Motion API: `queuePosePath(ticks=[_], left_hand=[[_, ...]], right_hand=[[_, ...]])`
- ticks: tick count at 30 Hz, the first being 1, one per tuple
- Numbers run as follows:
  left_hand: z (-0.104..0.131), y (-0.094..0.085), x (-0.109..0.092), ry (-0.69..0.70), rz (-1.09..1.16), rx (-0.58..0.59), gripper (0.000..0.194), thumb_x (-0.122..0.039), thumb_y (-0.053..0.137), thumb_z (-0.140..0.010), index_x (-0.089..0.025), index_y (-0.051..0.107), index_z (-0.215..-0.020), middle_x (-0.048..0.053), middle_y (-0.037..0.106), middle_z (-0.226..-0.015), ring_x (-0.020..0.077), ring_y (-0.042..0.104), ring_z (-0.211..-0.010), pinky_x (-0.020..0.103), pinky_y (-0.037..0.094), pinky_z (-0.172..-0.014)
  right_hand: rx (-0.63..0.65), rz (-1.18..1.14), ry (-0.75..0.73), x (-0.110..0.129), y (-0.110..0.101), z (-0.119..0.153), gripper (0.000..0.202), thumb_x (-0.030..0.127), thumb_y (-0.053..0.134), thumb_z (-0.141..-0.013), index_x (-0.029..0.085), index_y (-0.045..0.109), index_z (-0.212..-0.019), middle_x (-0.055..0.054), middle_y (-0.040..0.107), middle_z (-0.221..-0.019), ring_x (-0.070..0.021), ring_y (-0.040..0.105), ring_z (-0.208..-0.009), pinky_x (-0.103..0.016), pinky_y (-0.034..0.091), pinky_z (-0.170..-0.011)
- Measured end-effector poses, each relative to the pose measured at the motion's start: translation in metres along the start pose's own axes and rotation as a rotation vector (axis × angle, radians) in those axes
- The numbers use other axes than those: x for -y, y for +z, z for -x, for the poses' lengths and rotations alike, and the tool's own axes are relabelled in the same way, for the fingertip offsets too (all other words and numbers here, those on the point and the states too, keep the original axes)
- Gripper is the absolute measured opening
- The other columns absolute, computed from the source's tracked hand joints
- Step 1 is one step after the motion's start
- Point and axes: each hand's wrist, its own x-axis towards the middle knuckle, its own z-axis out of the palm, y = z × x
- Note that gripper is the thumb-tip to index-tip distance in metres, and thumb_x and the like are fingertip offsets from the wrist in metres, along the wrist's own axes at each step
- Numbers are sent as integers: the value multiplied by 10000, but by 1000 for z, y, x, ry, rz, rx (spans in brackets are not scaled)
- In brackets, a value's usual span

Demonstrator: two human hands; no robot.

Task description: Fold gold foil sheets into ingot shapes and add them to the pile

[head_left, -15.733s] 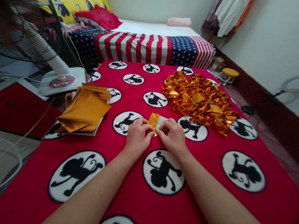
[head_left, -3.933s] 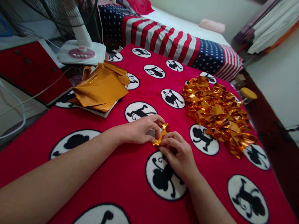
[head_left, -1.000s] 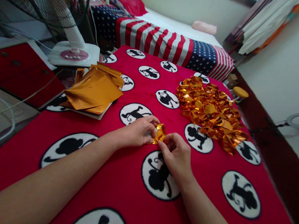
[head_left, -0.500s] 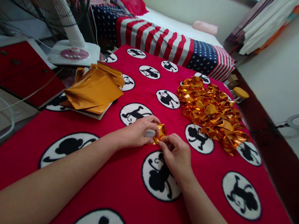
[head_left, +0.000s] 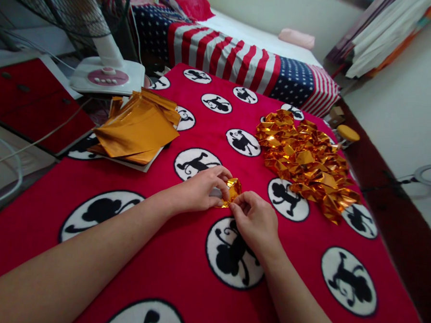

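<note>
A small piece of gold foil paper (head_left: 233, 187), partly folded, lies between my hands on the red blanket (head_left: 165, 284). My left hand (head_left: 205, 190) curves over its left side, fingers bent and gripping the foil. At its lower right corner my right hand (head_left: 256, 219) pinches the foil between thumb and index finger. Up to the left rests a stack of flat gold foil sheets (head_left: 137, 133). On the right a heap of folded gold foil pieces (head_left: 305, 159) spreads over the blanket.
A white fan base (head_left: 107, 76) stands at the back left beside a red cabinet (head_left: 27, 103), with cables hanging near it. Behind is a bed with a stars-and-stripes cover (head_left: 224, 60). A small yellow stool (head_left: 348, 133) stands on the floor at the right.
Almost nothing differs. The view has shifted very slightly; both hands keep their hold on the foil, with only small finger movement.
</note>
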Motion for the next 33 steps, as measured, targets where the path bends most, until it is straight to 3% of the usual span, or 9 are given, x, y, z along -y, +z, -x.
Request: queuePosePath(ticks=[4, 8, 11, 15, 19, 23, 29, 33], left_hand=[[0, 0, 0, -12, 2, 3, 109, -95, 722, -711, -183, 744, -772, 84, 567, -1184, 213, 568, -1090, 355, 453, -1002], [0, 1, -1, -35, 11, 7, 106, -100, 730, -708, -186, 745, -768, 80, 565, -1182, 210, 570, -1093, 347, 455, -1002], [0, 0, -1, -33, 8, 9, 107, -96, 732, -705, -184, 744, -764, 81, 566, -1181, 209, 570, -1090, 348, 455, -1001], [0, -2, -1, -16, 11, 1, 109, -99, 741, -697, -185, 747, -765, 83, 575, -1169, 208, 576, -1072, 349, 468, -981], [-1, -4, 0, 16, 38, -13, 127, -107, 751, -691, -190, 754, -787, 82, 587, -1185, 208, 580, -1084, 341, 472, -975], [-6, -6, 1, -15, -62, -138, 122, -133, 669, -784, -191, 751, -853, 84, 635, -1130, 212, 583, -1089, 368, 441, -994], [-7, -13, 9, -145, -21, -211, 199, -120, 537, -844, -151, 727, -896, 47, 719, -890, 155, 647, -840, 256, 477, -781], [-2, -22, 13, -186, 83, -139, 175, -182, 565, -841, -154, 729, -892, 30, 734, -850, 145, 656, -783, 229, 475, -716]], right_hand=[[-18, -27, 23, -3, 1, 4, 59, 224, 593, -786, 224, 557, -834, 37, 622, -668, -146, 573, -592, -243, 308, -541], [-101, -100, 61, -5, 5, 7, 338, 242, 626, -775, 207, 501, -1087, 19, 641, -788, -161, 597, -646, -247, 358, -556], [-115, -87, 3, -5, 5, 9, 498, 217, 618, -793, 211, 466, -1267, -13, 650, -914, -175, 615, -739, -254, 391, -582], [-76, 32, -111, -1, 4, 12, 354, 179, 547, -858, 233, 595, -1205, -39, 631, -990, -169, 612, -759, -263, 390, -589], [-64, 109, -141, 2, 3, 12, 343, 186, 524, -889, 225, 615, -1217, -52, 623, -990, -170, 607, -726, -269, 358, -541], [-46, 111, -166, 1, 3, 10, 357, 171, 527, -885, 239, 628, -1221, -53, 614, -990, -168, 603, -725, -267, 362, -538], [40, 55, -361, -5, -2, -11, 525, 19, 493, -829, 323, 656, -1225, -43, 576, -1021, -151, 589, -782, -265, 436, -677], [102, 35, -464, -7, -9, -29, 493, 19, 488, -855, 358, 704, -1140, -29, 571, -1016, -140, 583, -823, -262, 438, -734]])
